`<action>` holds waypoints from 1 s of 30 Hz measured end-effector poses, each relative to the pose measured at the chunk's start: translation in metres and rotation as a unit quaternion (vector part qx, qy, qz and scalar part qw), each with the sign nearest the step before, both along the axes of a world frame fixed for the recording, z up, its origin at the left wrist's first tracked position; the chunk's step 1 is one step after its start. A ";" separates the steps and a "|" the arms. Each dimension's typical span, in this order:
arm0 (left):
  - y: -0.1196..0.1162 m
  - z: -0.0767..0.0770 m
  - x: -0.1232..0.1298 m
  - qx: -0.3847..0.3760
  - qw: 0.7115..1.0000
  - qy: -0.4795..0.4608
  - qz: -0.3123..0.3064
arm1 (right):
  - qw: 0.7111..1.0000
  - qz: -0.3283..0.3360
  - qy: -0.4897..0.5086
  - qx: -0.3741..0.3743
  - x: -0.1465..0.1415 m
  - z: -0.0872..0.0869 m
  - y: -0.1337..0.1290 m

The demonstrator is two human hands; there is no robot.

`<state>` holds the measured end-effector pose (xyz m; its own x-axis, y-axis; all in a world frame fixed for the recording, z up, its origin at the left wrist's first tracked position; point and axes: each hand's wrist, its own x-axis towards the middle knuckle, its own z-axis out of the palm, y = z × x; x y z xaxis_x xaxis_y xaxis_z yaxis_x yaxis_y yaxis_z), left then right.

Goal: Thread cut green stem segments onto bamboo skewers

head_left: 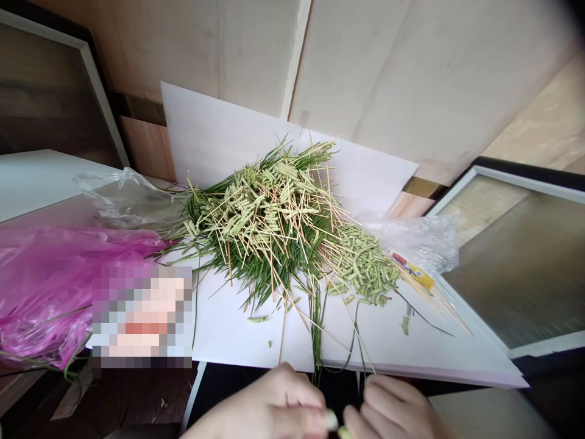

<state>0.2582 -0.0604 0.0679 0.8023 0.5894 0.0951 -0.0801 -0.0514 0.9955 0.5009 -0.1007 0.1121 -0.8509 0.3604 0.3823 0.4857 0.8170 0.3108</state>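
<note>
Facing a white table (pixel 228 338) against pale panels (pixel 356 67); finding grassy stems (pixel 260 280), thin sticks (pixel 336 253) and cut green pieces (pixel 365 265) heaped across its middle; pinching a half-hidden yellow-green bit (pixel 343 433) in the right hand (pixel 397 408), below the table's front edge; curling the left hand (pixel 274 402) close beside, contents impossible to tell.

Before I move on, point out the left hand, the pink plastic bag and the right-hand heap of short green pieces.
Left hand (pixel 272 403), head view: back of the hand.
Pink plastic bag (pixel 50 277), head view: crumpled side.
Heap of short green pieces (pixel 369 268), head view: its middle.
</note>
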 end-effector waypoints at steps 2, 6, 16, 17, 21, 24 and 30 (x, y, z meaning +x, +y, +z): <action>0.009 0.007 -0.014 -0.053 0.994 0.011 0.098 | 0.998 -0.040 0.035 0.028 0.031 0.003 0.013; 0.037 0.016 -0.047 0.135 0.955 0.117 0.238 | 0.968 -0.188 0.164 -0.027 0.081 -0.003 0.042; 0.075 -0.035 -0.062 0.386 0.799 0.301 0.349 | 0.670 -0.208 0.376 -0.606 -0.001 -0.057 0.045; 0.075 -0.034 -0.062 0.382 0.805 0.291 0.348 | 0.636 -0.190 0.407 -0.628 -0.010 -0.060 0.046; 0.074 -0.023 -0.067 0.363 0.829 0.258 0.338 | 0.587 -0.167 0.447 -0.654 -0.040 -0.065 0.054; 0.075 -0.017 -0.074 0.362 0.821 0.250 0.364 | 0.717 -0.186 0.389 -0.547 -0.061 -0.066 0.066; 0.079 -0.011 -0.090 0.337 0.813 0.263 0.394 | 0.822 -0.155 0.362 -0.411 -0.113 -0.068 0.101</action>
<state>0.1679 0.0189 0.0573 0.2346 0.8962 0.3766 0.6698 -0.4298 0.6055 0.3875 0.0006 0.0445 -0.3255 0.9069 0.2677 0.5249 0.4088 -0.7466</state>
